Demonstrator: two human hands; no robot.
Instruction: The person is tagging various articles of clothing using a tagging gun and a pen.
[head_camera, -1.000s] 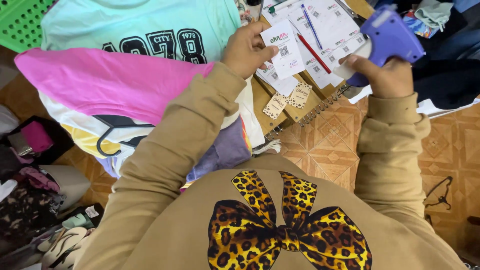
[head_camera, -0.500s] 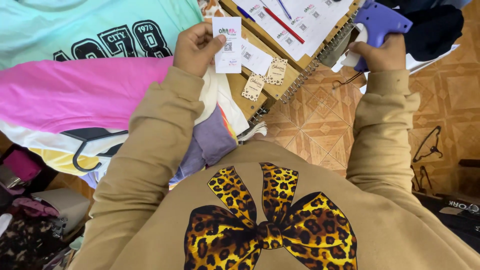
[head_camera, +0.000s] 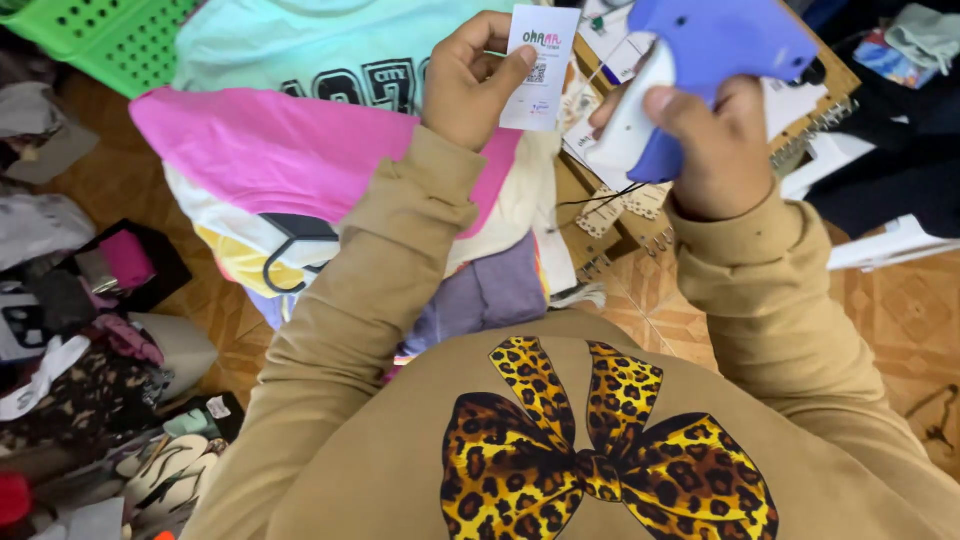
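Tagging gun (head_camera: 700, 70), blue and white, sits up top right in the right hand (head_camera: 725, 150), whose grip is wrapped tight round the handle with the index finger lying along the white front part. Its nose points left toward a small white paper tag (head_camera: 541, 66) with a little printed square code on it. That tag is pinched in the left hand (head_camera: 470, 80), thumb on the front and fingers curled behind, held upright just beside the gun's nose. Can't tell if the needle is actually touching the tag.

Below the hands there's a pile of clothes: a pink garment (head_camera: 300, 160) lying over a cream one, a mint tee (head_camera: 320, 45) with dark block print above it, something purple (head_camera: 490, 290) poking out underneath, plus a black hanger (head_camera: 290, 245). More loose tags (head_camera: 625, 205) lie on a wooden board (head_camera: 600, 245) under the gun. Green plastic basket (head_camera: 110, 35) at top left, tiled floor (head_camera: 900, 310) on the right. Both sleeves are tan, and the sweatshirt has a leopard bow (head_camera: 600, 455) print
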